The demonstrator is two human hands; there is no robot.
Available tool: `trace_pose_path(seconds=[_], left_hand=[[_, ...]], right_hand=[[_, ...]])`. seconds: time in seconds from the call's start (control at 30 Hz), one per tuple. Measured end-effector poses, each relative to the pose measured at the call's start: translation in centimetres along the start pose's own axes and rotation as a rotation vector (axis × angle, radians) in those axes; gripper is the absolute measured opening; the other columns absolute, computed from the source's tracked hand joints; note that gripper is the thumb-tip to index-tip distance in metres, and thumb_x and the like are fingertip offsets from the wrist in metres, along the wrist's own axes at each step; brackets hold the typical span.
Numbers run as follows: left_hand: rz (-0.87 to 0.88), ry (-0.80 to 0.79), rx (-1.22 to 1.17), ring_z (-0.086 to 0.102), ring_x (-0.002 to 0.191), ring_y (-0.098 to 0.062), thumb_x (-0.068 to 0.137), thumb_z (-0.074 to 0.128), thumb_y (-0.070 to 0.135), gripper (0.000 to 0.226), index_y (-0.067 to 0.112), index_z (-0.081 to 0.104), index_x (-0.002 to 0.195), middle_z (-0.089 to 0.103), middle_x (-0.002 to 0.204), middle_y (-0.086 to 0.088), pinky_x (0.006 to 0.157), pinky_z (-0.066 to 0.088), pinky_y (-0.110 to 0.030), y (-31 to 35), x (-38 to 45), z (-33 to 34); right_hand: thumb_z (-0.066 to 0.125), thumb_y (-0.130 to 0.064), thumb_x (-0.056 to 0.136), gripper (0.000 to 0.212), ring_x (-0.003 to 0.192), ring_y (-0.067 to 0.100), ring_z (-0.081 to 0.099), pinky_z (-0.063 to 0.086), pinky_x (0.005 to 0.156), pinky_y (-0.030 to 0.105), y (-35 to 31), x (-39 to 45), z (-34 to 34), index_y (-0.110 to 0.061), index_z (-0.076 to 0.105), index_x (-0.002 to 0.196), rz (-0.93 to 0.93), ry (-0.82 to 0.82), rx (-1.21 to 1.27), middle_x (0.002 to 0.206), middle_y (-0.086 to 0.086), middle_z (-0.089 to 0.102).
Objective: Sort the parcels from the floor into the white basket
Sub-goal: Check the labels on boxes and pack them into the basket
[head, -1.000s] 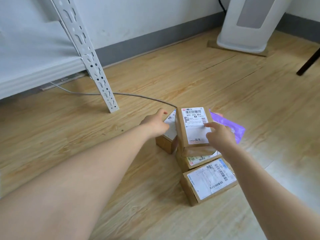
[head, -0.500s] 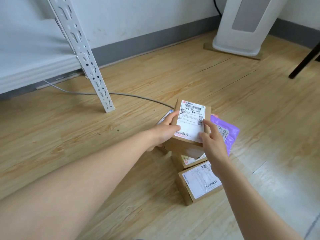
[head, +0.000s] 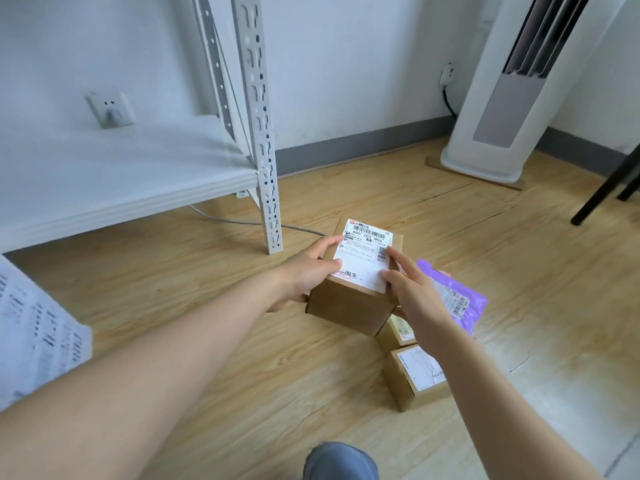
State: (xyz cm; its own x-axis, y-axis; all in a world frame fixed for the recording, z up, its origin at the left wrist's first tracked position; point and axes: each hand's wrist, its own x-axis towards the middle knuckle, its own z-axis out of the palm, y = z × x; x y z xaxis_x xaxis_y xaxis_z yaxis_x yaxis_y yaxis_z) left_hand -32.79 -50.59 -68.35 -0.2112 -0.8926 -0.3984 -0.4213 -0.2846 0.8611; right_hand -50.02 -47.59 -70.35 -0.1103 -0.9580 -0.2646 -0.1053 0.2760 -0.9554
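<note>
Parcels are gathered on the wooden floor (head: 156, 292) at centre right, and one of them, a brown cardboard box (head: 353, 306) with a white shipping label on top, is held clear of the floor between both hands. The box is gripped on its left side by the left hand (head: 308, 271), thumb laid on the label's edge and fingers curled along the side; on the right it is clasped by the right hand (head: 415, 292), whose fingers are spread over the label's right edge and down the box's side. Just beneath and nearer, a second small box (head: 398, 332) is partly hidden by the held one, and a third labelled box (head: 417, 377) lies on the floor closest to the viewer. A purple mailer bag (head: 460, 299) is seen to the right, partly covered by the right wrist. To the left, a white perforated shelf post (head: 263, 140) stands on the floor, with a grey cable (head: 225, 220) running behind its foot. A white tower appliance (head: 512, 98) stands at far right by the wall. At the near left edge, part of a white perforated wall is visible, possibly the white basket (head: 34, 341); its contents cannot be seen.
</note>
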Motion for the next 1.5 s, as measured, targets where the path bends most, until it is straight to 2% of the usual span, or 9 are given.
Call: trace_pose_path(seconds=[0.3,0.43,0.5,0.63,0.83,1.03,1.17,1.27,1.5], left_hand=[[0.03,0.103,-0.016,0.055,0.072,-0.014,0.094,0.044,0.025,0.035,0.046,0.046,0.122,0.059,0.084,0.003,0.069,0.047,-0.028,-0.7,-9.3,-7.7],[0.059,0.193,-0.035,0.053,0.111,-0.024,0.098,0.038,0.031,0.031,0.039,0.045,0.127,0.053,0.132,-0.004,0.094,0.041,-0.038,-2.2,-14.3,-12.6],[0.055,0.25,-0.061,0.048,0.12,-0.025,0.098,0.039,0.032,0.033,0.038,0.042,0.13,0.053,0.132,-0.003,0.103,0.035,-0.043,-3.2,-16.6,-15.3],[0.041,0.31,-0.11,0.053,0.076,-0.013,0.097,0.039,0.034,0.027,0.041,0.045,0.123,0.062,0.088,0.007,0.069,0.042,-0.03,-5.5,-20.8,-20.4],[-0.01,0.424,-0.122,0.056,0.063,-0.007,0.093,0.046,0.03,0.02,0.044,0.053,0.106,0.065,0.068,0.014,0.059,0.042,-0.025,-10.7,-27.0,-27.4],[-0.121,0.493,-0.117,0.048,0.119,-0.025,0.094,0.047,0.027,0.045,0.044,0.034,0.133,0.056,0.125,-0.002,0.108,0.028,-0.053,-17.1,-33.8,-32.9],[-0.153,0.575,-0.141,0.056,0.097,-0.007,0.097,0.045,0.03,0.029,0.039,0.05,0.124,0.059,0.116,0.006,0.087,0.043,-0.034,-21.4,-37.7,-35.6],[-0.202,0.606,-0.157,0.052,0.111,-0.018,0.096,0.046,0.033,0.023,0.049,0.054,0.11,0.056,0.125,0.005,0.106,0.032,-0.049,-24.7,-39.7,-37.8],[-0.236,0.685,-0.192,0.042,0.125,-0.02,0.088,0.055,0.044,0.021,0.063,0.056,0.095,0.043,0.139,0.008,0.108,0.027,-0.054,-31.3,-42.9,-41.6]], right_hand=[[0.043,-0.009,0.092,0.042,0.071,0.015,0.055,0.05,0.069,0.028,-7.0,-6.2,6.8,-0.034,0.053,0.124,-0.011,-0.179,-0.11,0.086,-0.004,0.057],[0.044,-0.015,0.092,0.04,0.064,0.016,0.055,0.05,0.057,0.023,-9.1,-9.0,11.5,-0.037,0.052,0.123,0.0,-0.302,-0.152,0.09,-0.001,0.058],[0.045,-0.017,0.092,0.038,0.064,0.02,0.055,0.052,0.059,0.026,-9.9,-10.2,14.4,-0.036,0.053,0.123,0.005,-0.366,-0.136,0.097,0.003,0.06],[0.047,-0.017,0.09,0.035,0.067,0.026,0.059,0.057,0.07,0.035,-10.6,-12.0,20.4,-0.034,0.056,0.119,-0.003,-0.448,-0.089,0.097,0.006,0.062],[0.05,-0.02,0.09,0.032,0.061,0.026,0.058,0.057,0.074,0.037,-10.6,-15.0,29.6,-0.034,0.059,0.117,-0.01,-0.586,-0.119,0.096,0.007,0.057],[0.045,-0.018,0.092,0.032,0.068,0.026,0.054,0.056,0.07,0.033,-9.6,-18.8,39.0,-0.037,0.057,0.115,-0.019,-0.755,-0.196,0.104,0.008,0.052],[0.043,-0.017,0.095,0.036,0.069,0.025,0.059,0.056,0.07,0.031,-8.4,-21.3,44.6,-0.034,0.052,0.125,0.019,-0.881,-0.237,0.106,0.007,0.053],[0.043,-0.015,0.096,0.034,0.075,0.025,0.061,0.056,0.076,0.033,-7.3,-22.8,48.2,-0.037,0.051,0.12,0.044,-0.953,-0.217,0.103,0.003,0.058],[0.042,-0.018,0.096,0.034,0.086,0.025,0.06,0.055,0.084,0.035,-4.5,-24.9,55.6,-0.042,0.049,0.118,0.003,-1.007,-0.271,0.107,0.002,0.058]])
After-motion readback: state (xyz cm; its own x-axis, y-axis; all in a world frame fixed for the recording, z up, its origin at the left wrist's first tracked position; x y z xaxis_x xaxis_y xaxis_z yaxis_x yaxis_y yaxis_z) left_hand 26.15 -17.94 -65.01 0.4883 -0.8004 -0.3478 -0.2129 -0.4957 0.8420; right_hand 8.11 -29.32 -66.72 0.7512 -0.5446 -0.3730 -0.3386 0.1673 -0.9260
